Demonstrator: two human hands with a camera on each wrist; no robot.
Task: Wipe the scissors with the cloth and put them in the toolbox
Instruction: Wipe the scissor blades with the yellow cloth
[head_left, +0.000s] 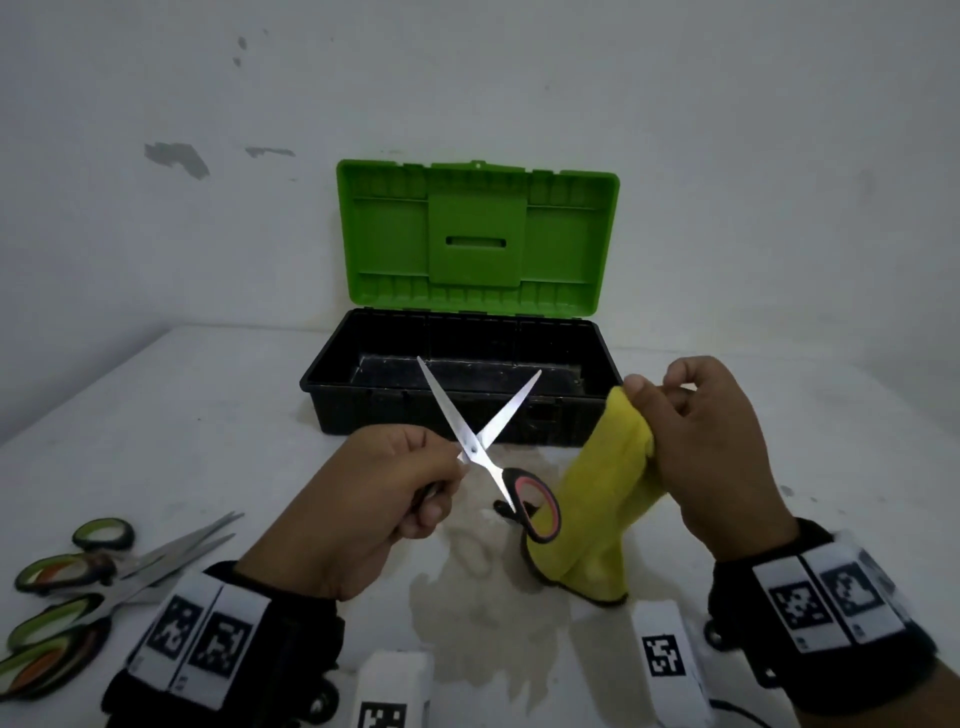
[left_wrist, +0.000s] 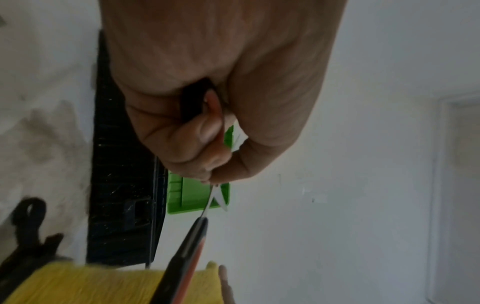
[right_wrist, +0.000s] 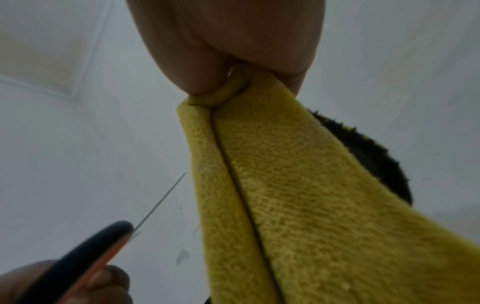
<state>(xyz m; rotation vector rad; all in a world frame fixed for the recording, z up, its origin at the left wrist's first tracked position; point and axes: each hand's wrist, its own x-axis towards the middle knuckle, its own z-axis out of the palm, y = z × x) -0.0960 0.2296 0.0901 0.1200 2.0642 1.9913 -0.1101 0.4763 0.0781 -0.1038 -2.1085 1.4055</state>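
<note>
My left hand (head_left: 410, 478) grips one handle of the black-and-red scissors (head_left: 480, 441), held above the table with the blades spread in an X in front of the toolbox. The other handle loop (head_left: 537, 506) hangs free. In the left wrist view the curled fingers (left_wrist: 205, 131) close round the handle of the scissors (left_wrist: 187, 255). My right hand (head_left: 670, 410) pinches the top of the yellow cloth (head_left: 602, 499), which hangs down to the table just right of the scissors. The right wrist view shows the cloth (right_wrist: 285, 195) and the scissors (right_wrist: 85, 259). The toolbox (head_left: 363, 400) stands open, black base, green lid (head_left: 478, 234) upright.
Several green-handled scissors (head_left: 93, 577) lie at the table's left front. A stain (head_left: 483, 613) marks the table between my hands. White tagged blocks (head_left: 670, 660) sit near the front edge. A white wall stands behind the toolbox.
</note>
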